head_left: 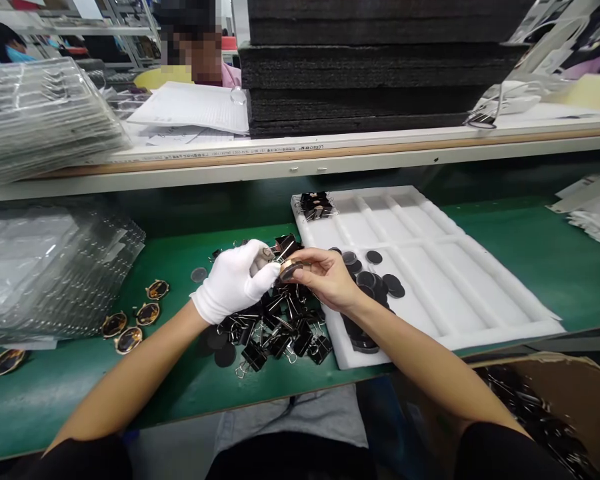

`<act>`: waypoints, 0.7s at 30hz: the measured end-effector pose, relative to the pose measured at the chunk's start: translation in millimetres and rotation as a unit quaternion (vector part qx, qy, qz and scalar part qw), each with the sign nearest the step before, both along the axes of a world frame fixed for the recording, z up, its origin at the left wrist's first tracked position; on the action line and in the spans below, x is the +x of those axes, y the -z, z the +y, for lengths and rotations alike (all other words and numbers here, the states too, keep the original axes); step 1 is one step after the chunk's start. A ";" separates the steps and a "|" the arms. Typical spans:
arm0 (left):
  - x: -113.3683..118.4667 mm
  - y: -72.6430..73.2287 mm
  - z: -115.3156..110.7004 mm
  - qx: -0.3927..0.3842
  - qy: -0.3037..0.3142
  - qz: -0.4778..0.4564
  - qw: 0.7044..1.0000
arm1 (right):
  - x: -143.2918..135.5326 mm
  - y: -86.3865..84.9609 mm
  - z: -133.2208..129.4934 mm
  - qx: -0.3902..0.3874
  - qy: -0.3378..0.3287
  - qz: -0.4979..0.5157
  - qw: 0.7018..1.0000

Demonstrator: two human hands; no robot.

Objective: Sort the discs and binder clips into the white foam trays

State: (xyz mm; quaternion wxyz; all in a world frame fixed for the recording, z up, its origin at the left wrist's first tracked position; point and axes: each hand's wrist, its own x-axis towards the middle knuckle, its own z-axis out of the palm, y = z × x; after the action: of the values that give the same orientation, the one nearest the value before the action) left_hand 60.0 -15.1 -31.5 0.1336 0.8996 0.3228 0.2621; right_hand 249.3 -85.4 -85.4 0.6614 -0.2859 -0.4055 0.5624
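Note:
My left hand, in a white glove, is closed at the fingertips around a black binder clip, whose metal handles show by the glove. My bare right hand pinches a round gold-rimmed piece with a dark disc face. The two hands meet at this piece; their fingers partly hide it and the clip. Beneath them lies a heap of black binder clips. Several black discs rest to its left, and more black discs lie on the white foam tray to its right.
Tortoiseshell round lens pieces and stacked clear plastic trays occupy the left of the green table. Clipped pieces sit in the tray's far corner. Black foam slabs stand on the shelf. A box is at lower right.

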 end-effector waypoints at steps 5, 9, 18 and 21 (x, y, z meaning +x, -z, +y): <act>-0.3 -6.3 -2.9 -0.030 0.006 -0.023 0.999 | 1.3 1.3 0.0 0.008 -0.006 -0.027 1.000; 2.3 -10.9 -7.0 -0.069 -0.008 -0.026 0.997 | 1.2 5.8 0.7 0.018 -0.004 -0.059 0.998; -8.3 -26.2 2.9 -0.090 -0.033 -0.060 0.994 | 24.8 -12.7 -1.6 0.020 -0.028 -0.105 0.994; -11.9 -28.1 4.0 -0.046 -0.003 -0.029 0.998 | 36.6 -17.8 -0.4 -0.012 0.021 -0.129 0.991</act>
State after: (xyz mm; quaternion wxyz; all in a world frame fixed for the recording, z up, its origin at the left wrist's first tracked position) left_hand 48.1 -11.1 -3.4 0.1837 0.8834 0.3331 0.2737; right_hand 285.8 -85.8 -67.6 0.6115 -0.3722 -0.4749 0.5119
